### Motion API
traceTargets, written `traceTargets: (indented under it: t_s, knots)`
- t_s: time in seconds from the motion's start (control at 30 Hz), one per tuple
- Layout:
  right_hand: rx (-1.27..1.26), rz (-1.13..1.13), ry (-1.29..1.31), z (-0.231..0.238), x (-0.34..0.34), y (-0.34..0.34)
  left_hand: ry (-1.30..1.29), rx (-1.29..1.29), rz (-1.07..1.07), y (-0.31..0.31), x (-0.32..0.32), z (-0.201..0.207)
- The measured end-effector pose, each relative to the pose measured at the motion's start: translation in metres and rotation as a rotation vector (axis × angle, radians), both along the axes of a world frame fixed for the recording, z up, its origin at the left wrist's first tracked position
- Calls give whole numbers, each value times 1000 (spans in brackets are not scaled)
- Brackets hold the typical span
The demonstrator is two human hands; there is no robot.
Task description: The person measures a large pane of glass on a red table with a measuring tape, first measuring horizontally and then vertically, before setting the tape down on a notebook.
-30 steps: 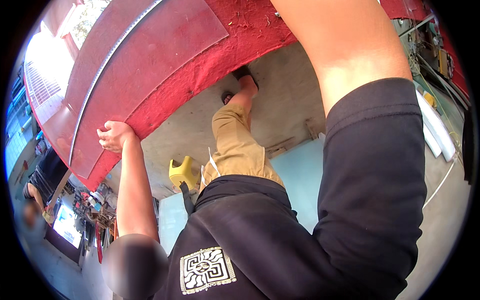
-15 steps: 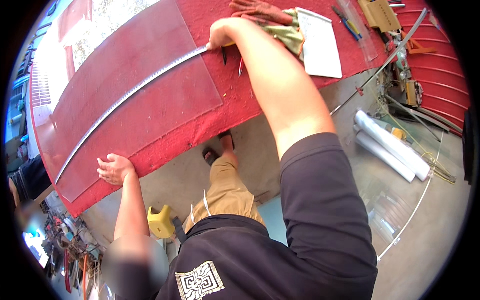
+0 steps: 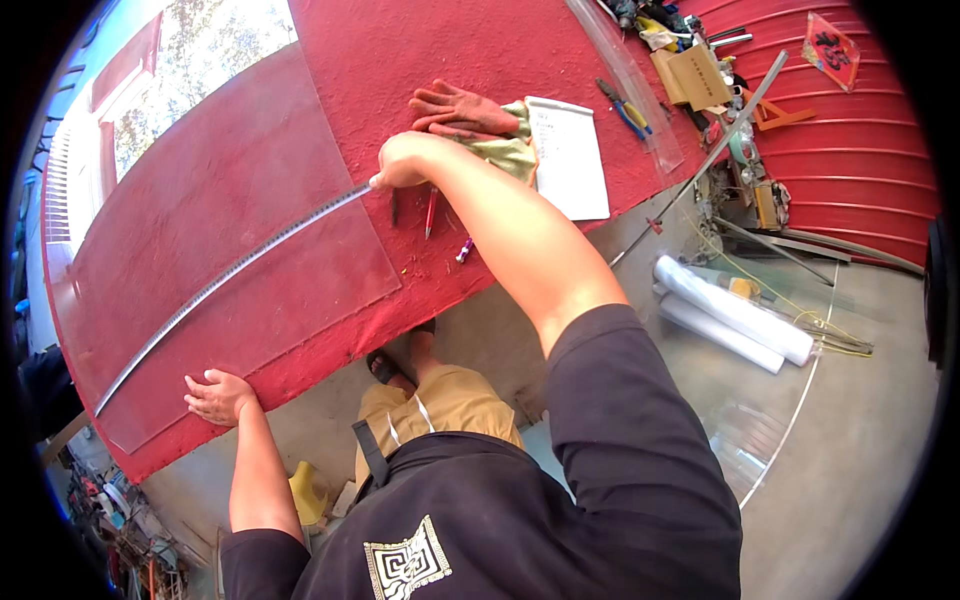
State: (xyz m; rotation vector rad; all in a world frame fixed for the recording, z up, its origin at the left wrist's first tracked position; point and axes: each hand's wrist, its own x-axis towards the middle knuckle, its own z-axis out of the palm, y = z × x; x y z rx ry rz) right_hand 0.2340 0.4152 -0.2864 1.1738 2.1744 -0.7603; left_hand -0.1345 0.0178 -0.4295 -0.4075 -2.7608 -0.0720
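Note:
A clear glass-like sheet [image 3: 240, 190] lies on a red cloth-covered table [image 3: 370, 60]. Across it runs the long graduated blade of a tape measure [image 3: 220, 285], bowed in this view, its far-left end near the sheet's left edge. My right hand [image 3: 400, 162] grips the blade's right end just past the sheet's right edge; the fingers hide the rest of the tape. With fingers spread, my left hand [image 3: 219, 398] rests flat at the sheet's near edge. Close to my right hand lie a red pen [image 3: 431, 214], a thin dark object [image 3: 394, 207] and a small purple-and-white item [image 3: 465, 250].
Red and green work gloves [image 3: 465, 110] lie beyond my right forearm, beside a white notepad [image 3: 568, 165]. Pliers [image 3: 625, 110] and a clear strip [image 3: 630, 85] sit farther right. Wrapped white rolls [image 3: 735, 305] are on the floor at right. A yellow stool [image 3: 307, 492] stands below the table.
My view has shifted, and the table's contents sit lower and farther left in it. The purple-and-white item now shows beside my right forearm. Both hands keep about the same places on the sheet.

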Motion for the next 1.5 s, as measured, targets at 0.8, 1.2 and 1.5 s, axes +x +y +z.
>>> traceTargets:
  t_s: [0.8, 1.2, 1.5]
  knots:
    - [-191, -112, 339, 29, 44, -135, 67, 12, 2, 0, -2, 1]
    - [-448, -554, 640, -10, 69, -252, 120, 8, 8, 6, 8, 8]
    - [-614, -863, 561, -17, 36, -291, 143, 105, -14, 9, 18, 25]
